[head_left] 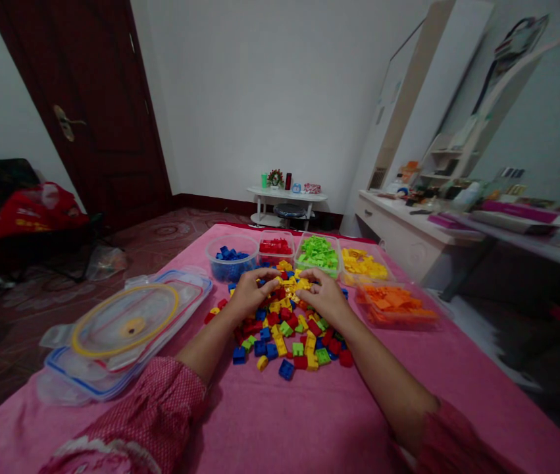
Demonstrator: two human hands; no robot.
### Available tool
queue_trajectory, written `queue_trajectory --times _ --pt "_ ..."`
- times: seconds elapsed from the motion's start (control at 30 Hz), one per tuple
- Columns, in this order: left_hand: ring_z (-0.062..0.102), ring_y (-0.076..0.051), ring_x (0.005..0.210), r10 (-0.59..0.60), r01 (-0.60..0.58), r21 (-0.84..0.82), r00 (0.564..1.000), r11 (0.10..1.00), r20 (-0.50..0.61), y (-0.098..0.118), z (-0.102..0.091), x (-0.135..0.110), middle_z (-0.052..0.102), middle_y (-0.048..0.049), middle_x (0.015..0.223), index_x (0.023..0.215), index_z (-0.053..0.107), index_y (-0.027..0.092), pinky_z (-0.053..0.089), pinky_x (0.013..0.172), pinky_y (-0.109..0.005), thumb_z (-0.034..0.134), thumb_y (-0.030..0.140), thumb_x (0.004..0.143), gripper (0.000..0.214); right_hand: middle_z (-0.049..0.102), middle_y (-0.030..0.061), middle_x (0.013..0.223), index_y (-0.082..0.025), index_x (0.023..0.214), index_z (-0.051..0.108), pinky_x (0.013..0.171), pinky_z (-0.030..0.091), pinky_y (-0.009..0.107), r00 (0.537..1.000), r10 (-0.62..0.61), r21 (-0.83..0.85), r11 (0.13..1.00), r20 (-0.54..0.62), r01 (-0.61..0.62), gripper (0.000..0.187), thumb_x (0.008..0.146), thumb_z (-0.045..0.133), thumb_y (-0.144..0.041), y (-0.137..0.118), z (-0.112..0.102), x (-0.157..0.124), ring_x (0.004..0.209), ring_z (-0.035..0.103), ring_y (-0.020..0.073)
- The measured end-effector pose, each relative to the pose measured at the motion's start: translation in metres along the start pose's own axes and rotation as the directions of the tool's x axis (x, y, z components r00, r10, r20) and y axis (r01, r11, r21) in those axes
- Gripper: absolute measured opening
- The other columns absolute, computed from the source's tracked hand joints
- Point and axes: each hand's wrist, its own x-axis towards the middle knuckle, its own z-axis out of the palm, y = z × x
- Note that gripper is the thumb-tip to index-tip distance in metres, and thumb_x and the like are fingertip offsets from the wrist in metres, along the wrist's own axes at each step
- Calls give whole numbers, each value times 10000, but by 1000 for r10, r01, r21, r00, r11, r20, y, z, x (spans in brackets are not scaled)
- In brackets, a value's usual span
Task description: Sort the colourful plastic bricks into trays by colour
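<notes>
A heap of small toy bricks (pixel 287 332) in red, blue, yellow and green lies on a pink cloth-covered table (pixel 309 421). My left hand (pixel 250 293) rests on the far left side of the heap, fingers curled into the yellow bricks. On the heap's far right side lies my right hand (pixel 326 296), fingers also curled among yellow bricks. What either hand grips is hidden by the fingers. Both forearms reach in from pink sleeves.
Behind the heap stand a round tub of blue bricks (pixel 231 258) and boxes of red bricks (pixel 276 248), green bricks (pixel 318 253), yellow bricks (pixel 363 264) and orange bricks (pixel 395 304). Stacked container lids (pixel 122 329) lie at left. A desk (pixel 408 230) stands at right.
</notes>
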Motion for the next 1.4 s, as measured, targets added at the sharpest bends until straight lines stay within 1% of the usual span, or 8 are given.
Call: queue_trajectory --times 0.23,0.33,0.47,0.67,0.77,1.0,1.27,1.4 --pt "606 -125 669 -105 126 -318 991 940 82 13 15 3 657 -34 779 1017 614 125 489 631 -235 634 312 726 346 602 23 1149 -265 1162 576 685 496 271 992 -88 62 995 91 82 505 668 577 -156 -3 7 -3 826 601 154" --pt "607 -120 650 -158 181 -425 983 887 89 16 20 2 638 -22 758 979 593 124 503 638 -246 683 300 670 366 604 24 1155 -272 1173 575 672 504 281 992 -74 80 995 101 66 505 680 573 -165 -8 7 -5 858 607 174" --pt "608 -115 634 -178 212 -501 977 839 116 20 26 0 633 -12 738 978 563 129 506 652 -253 700 308 658 392 652 10 876 -231 1097 590 569 481 257 998 -38 81 996 58 33 408 690 582 -205 -15 5 -5 672 597 148" --pt "637 -149 749 -53 115 -382 984 917 168 25 30 -6 672 -50 837 1073 558 145 499 724 -268 623 304 759 358 564 -61 549 -203 892 539 422 408 216 990 130 257 956 58 -141 241 668 621 -239 -19 2 -4 432 494 104" --pt "642 -171 837 -19 85 -395 986 915 167 28 31 -9 675 -79 933 1058 568 146 500 779 -290 615 283 764 327 578 -61 533 -196 867 547 423 424 194 968 237 424 870 86 -251 248 639 644 -195 -19 -1 -4 426 504 89" --pt "639 -191 919 -9 56 -396 993 917 120 32 34 -9 670 -89 1002 1027 582 150 494 858 -331 590 220 759 277 651 14 719 -164 809 569 588 559 219 896 406 777 500 181 -383 185 657 599 -63 -12 -8 1 640 642 119" --pt "637 -184 890 -35 41 -106 998 994 56 15 31 -11 686 -62 944 952 642 161 495 814 -306 553 196 772 204 627 32 813 -200 746 460 782 564 325 877 404 488 839 -259 -242 96 743 487 -107 -9 -59 25 881 645 160" --pt "639 -181 873 -28 32 -60 997 998 76 15 32 -12 692 -54 920 933 655 167 492 796 -297 540 187 773 198 619 50 792 -204 749 468 749 553 391 875 264 75 964 -406 -256 34 767 456 -179 -7 -99 48 871 637 197"
